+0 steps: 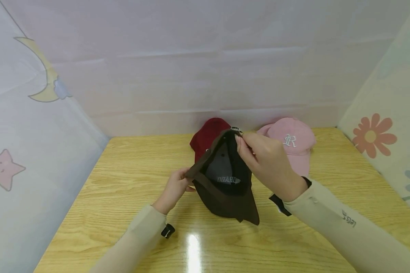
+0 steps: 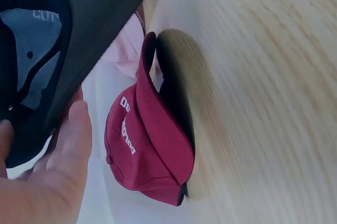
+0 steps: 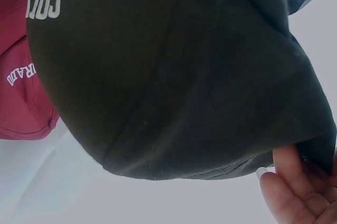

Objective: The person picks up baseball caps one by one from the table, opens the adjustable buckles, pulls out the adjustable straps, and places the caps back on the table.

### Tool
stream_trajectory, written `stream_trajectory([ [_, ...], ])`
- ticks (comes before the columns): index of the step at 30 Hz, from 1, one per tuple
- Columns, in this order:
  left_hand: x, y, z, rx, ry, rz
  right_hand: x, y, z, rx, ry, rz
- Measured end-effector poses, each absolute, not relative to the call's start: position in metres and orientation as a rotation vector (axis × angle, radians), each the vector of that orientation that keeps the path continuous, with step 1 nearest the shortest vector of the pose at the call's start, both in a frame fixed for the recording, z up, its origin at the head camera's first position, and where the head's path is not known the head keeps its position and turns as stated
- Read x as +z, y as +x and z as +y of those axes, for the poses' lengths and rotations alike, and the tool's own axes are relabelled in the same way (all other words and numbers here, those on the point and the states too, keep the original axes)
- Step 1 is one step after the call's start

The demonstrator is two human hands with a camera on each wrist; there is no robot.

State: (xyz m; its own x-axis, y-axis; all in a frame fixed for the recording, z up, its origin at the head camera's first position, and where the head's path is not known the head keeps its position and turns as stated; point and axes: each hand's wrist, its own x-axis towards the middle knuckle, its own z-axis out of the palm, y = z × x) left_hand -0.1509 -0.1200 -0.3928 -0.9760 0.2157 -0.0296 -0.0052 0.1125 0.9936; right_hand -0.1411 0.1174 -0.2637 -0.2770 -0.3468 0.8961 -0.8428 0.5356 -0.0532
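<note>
Above the table, both hands hold a dark brown baseball cap (image 1: 232,201), tilted with its hollow inside toward me and lettering showing inside the crown. The left hand (image 1: 172,191) grips its left edge, thumb and fingers on either side. At the upper rim, the right hand (image 1: 270,163) pinches the edge between thumb and curled fingers. In the right wrist view the crown's outside (image 3: 158,77) fills most of the picture, with white letters partly cut off. Behind it stands a dark red cap (image 2: 150,140) with white lettering, partly hidden in the head view.
A pink cap (image 1: 292,131) with a white letter emblem sits at the back right, near the back wall (image 1: 191,76). The wooden table (image 1: 130,167) meets printed side sheets on the left and right. Black straps circle both wrists.
</note>
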Motion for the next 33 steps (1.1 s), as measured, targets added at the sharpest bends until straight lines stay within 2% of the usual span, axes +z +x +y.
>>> stream_trajectory([
  [9,-0.397,-0.145,-0.123,1.831,0.322,2.110,-0.264,-0.142,0.118,0.700,0.977,-1.845],
  [21,-0.385,-0.136,-0.121,2.023,-0.054,2.217,-0.265,-0.139,0.122,0.616,0.996,-1.919],
  [33,-0.369,-0.126,-0.128,2.148,-0.086,2.199,-0.274,-0.137,0.122,0.600,1.097,-1.919],
])
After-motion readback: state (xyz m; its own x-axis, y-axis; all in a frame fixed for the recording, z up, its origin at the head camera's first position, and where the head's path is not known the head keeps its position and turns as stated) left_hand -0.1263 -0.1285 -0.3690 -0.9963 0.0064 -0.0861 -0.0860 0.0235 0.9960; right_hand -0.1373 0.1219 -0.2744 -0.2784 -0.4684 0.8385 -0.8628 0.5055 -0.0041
